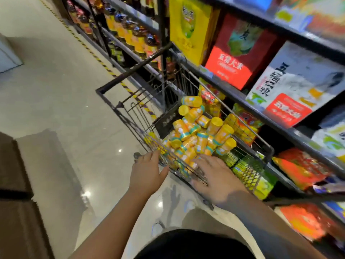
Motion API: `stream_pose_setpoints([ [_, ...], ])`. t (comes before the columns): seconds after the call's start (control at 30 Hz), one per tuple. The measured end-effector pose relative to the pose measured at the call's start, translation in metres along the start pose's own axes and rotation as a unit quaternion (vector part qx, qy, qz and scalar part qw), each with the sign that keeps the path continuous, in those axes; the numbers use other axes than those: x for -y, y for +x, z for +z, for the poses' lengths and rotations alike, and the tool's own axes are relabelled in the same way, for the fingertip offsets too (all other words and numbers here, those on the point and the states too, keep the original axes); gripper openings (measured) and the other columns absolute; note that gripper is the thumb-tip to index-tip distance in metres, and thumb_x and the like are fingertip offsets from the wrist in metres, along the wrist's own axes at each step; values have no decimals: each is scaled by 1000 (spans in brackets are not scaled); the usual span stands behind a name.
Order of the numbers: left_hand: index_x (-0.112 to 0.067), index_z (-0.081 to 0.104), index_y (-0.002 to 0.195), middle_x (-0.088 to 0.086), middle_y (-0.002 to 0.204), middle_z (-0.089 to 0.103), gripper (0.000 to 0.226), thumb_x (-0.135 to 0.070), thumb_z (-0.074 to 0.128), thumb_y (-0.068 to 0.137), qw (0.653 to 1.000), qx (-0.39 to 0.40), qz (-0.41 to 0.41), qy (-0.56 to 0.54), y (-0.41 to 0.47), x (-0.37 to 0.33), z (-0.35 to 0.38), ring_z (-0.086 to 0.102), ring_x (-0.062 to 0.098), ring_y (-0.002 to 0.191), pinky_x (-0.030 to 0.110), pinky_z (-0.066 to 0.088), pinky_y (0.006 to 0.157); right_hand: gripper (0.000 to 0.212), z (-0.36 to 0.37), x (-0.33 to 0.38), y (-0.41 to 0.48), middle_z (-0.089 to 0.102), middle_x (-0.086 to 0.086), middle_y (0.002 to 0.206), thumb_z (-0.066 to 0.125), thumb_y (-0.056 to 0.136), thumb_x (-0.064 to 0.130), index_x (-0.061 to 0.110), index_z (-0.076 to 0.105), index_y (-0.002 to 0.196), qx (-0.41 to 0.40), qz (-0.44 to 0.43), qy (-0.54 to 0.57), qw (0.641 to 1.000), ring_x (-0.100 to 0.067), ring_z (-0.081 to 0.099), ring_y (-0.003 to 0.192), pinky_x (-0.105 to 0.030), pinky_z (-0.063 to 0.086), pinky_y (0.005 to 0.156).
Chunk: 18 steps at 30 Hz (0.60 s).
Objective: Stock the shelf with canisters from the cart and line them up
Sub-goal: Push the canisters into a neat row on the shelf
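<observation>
Position: the wire cart stands parked hard against the store shelf on the person's right, which keeps the carry from basket to shelf short. Stock: the yellow canisters lie in a loose heap inside the basket, on their sides and at all angles, yellow caps pointing every way; none is seen standing on the shelf, so the task is judged to be at its start. Hands: both are apart and flat-fingered, gripping nothing. The left hand sits at the near left corner of the basket rim, fingertips against or just beside the wire; contact cannot be confirmed. It is judged to be steadying the cart. The right hand is spread palm-down over the near rim, fingers directed at the nearest canisters, a posture consistent with reaching in for a first pick. Shelf contents: boxed rice, one red box and one white box, occupies the level above the cart; orange packets fill the lower level. The slot intended for the canisters cannot be identified. Risk noted: the heap is unstable, and lifting one canister may let neighbours roll.
</observation>
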<state>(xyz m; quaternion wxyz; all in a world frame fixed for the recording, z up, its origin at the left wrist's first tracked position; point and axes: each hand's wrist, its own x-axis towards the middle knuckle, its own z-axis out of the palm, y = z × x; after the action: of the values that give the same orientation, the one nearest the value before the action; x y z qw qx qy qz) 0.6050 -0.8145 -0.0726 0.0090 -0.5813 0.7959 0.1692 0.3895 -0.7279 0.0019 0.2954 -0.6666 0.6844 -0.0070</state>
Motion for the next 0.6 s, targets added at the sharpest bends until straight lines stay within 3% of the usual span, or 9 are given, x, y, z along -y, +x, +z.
stream_pose_setpoints([
  [0.07,-15,51,141,10,133,59,61,-51,60,93,1000,-4,20,-4,27,-1,6,55,32,119,41,48,92,65,-1,-7,-2,20,7,163,46,98,61,36,28,156,-19,8,18,1000,-16,13,151,-36,22,121],
  [0.13,-12,56,136,11,126,62,59,-49,66,90,999,-13,49,-6,59,-7,11,58,34,113,43,52,85,67,-2,-19,4,34,1,159,42,95,66,31,41,152,-56,23,21,998,-23,29,147,-43,34,117],
  [0.2,-12,57,134,10,123,62,59,-47,69,88,997,-10,72,-7,90,-16,11,59,33,112,43,53,83,69,-6,-32,23,33,0,160,42,94,65,29,40,152,-60,37,33,997,-24,29,147,-42,34,116],
  [0.3,-15,57,132,7,124,62,61,-57,55,88,996,4,89,4,124,-30,6,57,31,114,41,51,87,68,-14,-52,62,18,4,165,49,99,57,31,27,158,0,61,55,997,-19,17,151,-34,22,119],
  [0.4,-16,60,130,6,122,64,72,-66,34,86,994,10,106,13,146,-40,0,59,30,111,42,53,88,69,-20,-75,112,16,1,166,49,100,55,28,23,159,36,79,52,995,-22,17,151,-36,23,119],
  [0.5,-16,63,124,4,116,65,62,-63,39,89,993,7,120,10,166,-45,-3,62,28,105,40,55,80,70,-14,-105,170,17,-4,166,50,101,53,24,23,159,80,94,43,991,-28,19,151,-45,29,118],
  [0.6,-16,61,127,5,120,64,56,-57,47,91,990,-1,138,8,182,-49,-12,60,26,107,39,53,83,70,-3,-128,217,18,-8,166,50,102,52,23,23,159,111,109,31,987,-33,24,149,-51,34,115],
])
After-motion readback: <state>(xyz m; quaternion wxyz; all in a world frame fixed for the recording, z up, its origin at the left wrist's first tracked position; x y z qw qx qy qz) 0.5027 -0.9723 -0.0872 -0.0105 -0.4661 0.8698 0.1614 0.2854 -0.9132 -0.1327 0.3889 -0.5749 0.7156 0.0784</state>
